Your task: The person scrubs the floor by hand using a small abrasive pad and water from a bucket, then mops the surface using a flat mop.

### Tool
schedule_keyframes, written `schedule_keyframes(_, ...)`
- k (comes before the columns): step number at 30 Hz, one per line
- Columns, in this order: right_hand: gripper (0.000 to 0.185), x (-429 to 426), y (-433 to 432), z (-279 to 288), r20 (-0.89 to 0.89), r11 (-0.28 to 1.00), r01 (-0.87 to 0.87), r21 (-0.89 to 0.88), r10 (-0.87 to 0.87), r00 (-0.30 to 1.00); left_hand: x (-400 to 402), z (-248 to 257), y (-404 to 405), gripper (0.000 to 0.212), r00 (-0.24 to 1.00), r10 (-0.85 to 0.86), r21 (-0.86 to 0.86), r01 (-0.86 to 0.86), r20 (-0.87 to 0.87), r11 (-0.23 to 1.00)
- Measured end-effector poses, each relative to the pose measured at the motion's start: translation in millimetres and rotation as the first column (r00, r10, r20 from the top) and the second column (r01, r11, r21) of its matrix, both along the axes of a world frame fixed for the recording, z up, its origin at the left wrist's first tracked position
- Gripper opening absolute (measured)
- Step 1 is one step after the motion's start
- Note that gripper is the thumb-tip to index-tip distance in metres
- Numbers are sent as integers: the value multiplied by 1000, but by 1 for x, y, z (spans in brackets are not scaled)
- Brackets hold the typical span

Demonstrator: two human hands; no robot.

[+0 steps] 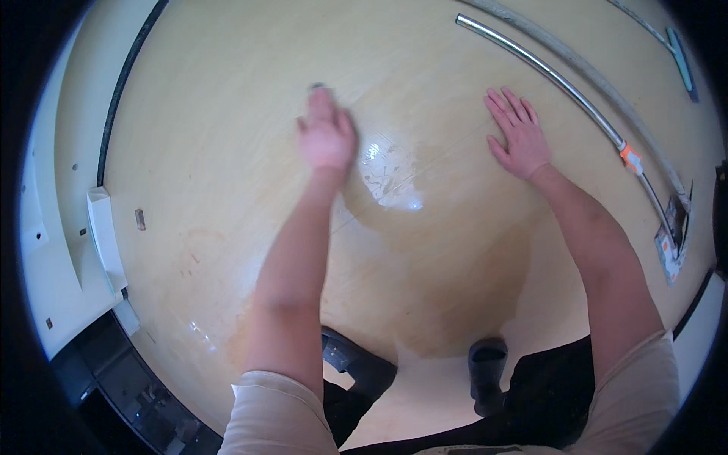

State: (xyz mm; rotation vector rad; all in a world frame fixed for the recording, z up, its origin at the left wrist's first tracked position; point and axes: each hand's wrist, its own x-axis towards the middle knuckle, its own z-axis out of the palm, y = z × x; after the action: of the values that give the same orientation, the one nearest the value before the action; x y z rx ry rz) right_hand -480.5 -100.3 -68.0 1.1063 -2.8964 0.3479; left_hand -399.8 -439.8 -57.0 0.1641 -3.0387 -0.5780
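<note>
My left hand [327, 133] is low over the beige floor [227, 114], palm down and blurred. Its fingers close around a small dark object [317, 86], and only the tip shows past them. What the object is cannot be made out. To the right, my right hand [522, 136] rests palm down on the floor with its fingers spread, holding nothing. Between the hands, a shiny wet patch [389, 173] with streaks lies over a thin straight line in the floor.
A steel mop pole [540, 68] with an orange-and-white collar lies at the right beside a greyish pole [586, 65]. Farther off is a teal-headed floor tool [679, 60]. White panels [74, 170] and a dark glossy front [136, 392] border the left. Black slippers [487, 369] are below.
</note>
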Motion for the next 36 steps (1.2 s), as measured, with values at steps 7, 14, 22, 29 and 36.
schedule_keyframes(7, 74, -3, 14, 8, 22, 998, 37, 53, -38, 999, -22, -10, -6, 57, 992, -106, -275, 85, -64, 958)
schedule_keyframes(14, 75, -4, 17, 10, 23, 997, 59, 53, -60, 998, -21, -22, 75, 60, 941, -313, -75, 306, -125, 949)
schedule_keyframes(22, 76, -1, 0, 8, 65, 999, 32, 36, -34, 997, -21, -27, -39, 56, 989, 115, -251, -135, -93, 958)
schedule_keyframes(29, 77, -5, 10, 9, 65, 999, 48, 18, -49, 997, -33, -5, 4, 60, 992, -124, -171, 122, -4, 978)
schedule_keyframes(36, 75, -4, 12, 12, 77, 998, 57, 26, -59, 995, -38, -11, 9, 64, 987, -160, -208, 157, 2, 965)
